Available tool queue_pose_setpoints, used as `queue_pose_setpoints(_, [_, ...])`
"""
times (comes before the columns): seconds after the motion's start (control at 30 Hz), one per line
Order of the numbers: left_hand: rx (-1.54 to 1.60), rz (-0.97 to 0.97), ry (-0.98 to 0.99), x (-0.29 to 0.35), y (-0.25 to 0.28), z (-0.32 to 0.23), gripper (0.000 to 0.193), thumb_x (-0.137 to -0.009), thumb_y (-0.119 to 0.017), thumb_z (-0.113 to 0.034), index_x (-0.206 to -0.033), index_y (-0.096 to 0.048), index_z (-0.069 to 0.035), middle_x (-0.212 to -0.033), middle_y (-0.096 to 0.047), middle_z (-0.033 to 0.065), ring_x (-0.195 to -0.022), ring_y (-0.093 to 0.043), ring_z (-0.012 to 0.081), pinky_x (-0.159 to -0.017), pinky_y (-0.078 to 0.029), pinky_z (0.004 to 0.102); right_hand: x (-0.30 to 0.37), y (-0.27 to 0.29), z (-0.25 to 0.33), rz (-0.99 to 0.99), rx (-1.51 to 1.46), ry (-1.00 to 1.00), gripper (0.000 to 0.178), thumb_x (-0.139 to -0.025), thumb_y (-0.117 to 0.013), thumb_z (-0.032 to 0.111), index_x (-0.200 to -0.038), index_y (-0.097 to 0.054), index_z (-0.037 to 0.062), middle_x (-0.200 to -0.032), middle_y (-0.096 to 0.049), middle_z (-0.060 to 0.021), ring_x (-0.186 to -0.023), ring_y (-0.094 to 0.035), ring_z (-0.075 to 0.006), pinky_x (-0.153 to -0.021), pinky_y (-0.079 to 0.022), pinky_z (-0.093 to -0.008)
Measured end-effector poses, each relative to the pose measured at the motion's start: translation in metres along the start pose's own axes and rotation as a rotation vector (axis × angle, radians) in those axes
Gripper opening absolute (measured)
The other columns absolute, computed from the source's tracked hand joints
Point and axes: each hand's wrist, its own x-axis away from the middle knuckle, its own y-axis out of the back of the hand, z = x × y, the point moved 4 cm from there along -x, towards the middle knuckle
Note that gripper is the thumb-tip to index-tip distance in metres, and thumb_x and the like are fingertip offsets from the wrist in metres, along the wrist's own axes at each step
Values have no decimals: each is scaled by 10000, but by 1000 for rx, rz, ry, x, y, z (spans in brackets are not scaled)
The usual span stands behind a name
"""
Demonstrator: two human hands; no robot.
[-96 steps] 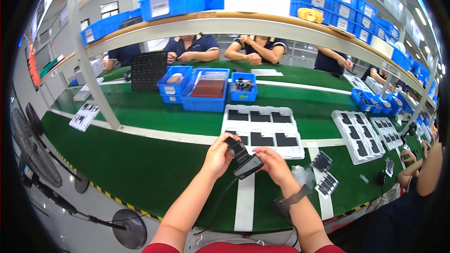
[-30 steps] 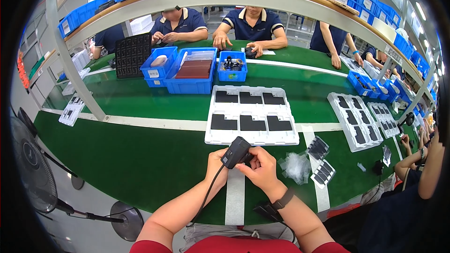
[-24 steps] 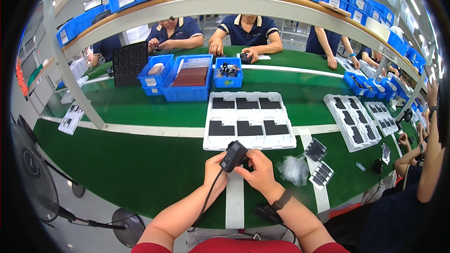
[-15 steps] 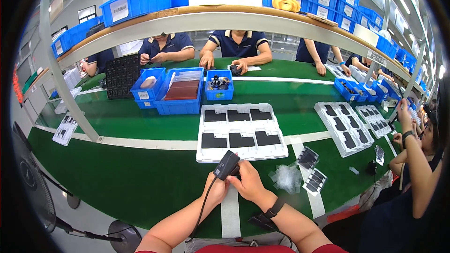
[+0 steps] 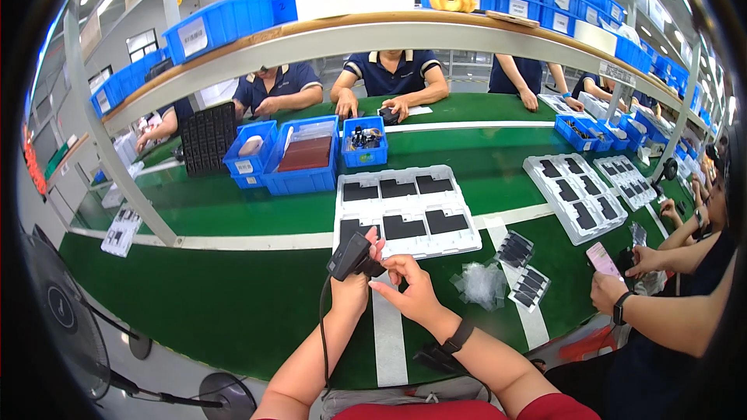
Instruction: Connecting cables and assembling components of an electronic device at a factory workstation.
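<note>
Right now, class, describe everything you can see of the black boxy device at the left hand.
The black boxy device has a casing that looks like plastic. It sits tilted against the left hand, its upper end leaning right. A black cable leaves its lower end and runs down past the left forearm. A dark strap-like part shows at its right side, close to the right hand; whether that hand touches it is unclear.

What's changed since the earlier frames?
The black device moved left against the left hand, whose fingers now extend past it. The right hand came off its body; contact with the strap is unclear. At right, a co-worker's hand now holds a pink phone. Unchanged: white tray of black pieces, clear plastic scraps.
</note>
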Motion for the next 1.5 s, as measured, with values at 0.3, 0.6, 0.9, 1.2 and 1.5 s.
queue_pose_setpoints(0.3, [-112,473,-23,2,-29,-18,477,-928,-369,-178,-1371,-217,-89,-1421,-223,79,-1304,-225,229,-980,-311,330,-7,6,15,35,-189,-9,261,-767,-594,83,-1000,-488,30,-811,-462,-17,-686,-409,-90,-624,-356,-226])
queue_pose_setpoints(0.6, [254,176,-67,-1,-26,-56,464,-917,-428,-241,-1297,-311,-3,-1383,-277,113,-1278,-275,210,-1006,-319,294,-20,-4,71,156,-61,159,253,-729,-617,42,-963,-523,28,-773,-447,-34,-624,-363,-111,-571,-329,-229])
queue_pose_setpoints(0.9, [470,407,-162,5,-41,-77,522,-935,-284,-373,-1355,-233,-68,-1433,-176,79,-1328,-136,232,-1070,-157,371,-27,-13,82,-126,280,436,332,-738,-583,22,-1059,-496,17,-1093,-404,-125,-862,-521,-215,-687,-462,-288])
queue_pose_setpoints(1.2, [767,337,-152,10,-34,-73,480,-939,-315,-276,-1345,-238,-31,-1420,-207,113,-1320,-172,224,-1036,-222,342,-33,-12,54,27,88,-173,242,-822,-589,220,-736,-528,2,-630,-543,-109,-562,-552,-176,-476,-416,-308])
queue_pose_setpoints(1.5, [427,298,-103,8,-29,-40,540,-938,-290,-344,-1352,-198,-9,-1419,-202,127,-1322,-165,213,-1055,-163,323,-26,-3,60,-22,451,59,355,-842,-527,246,-583,-532,4,-560,-527,-180,-504,-529,-341,-461,-406,-392])
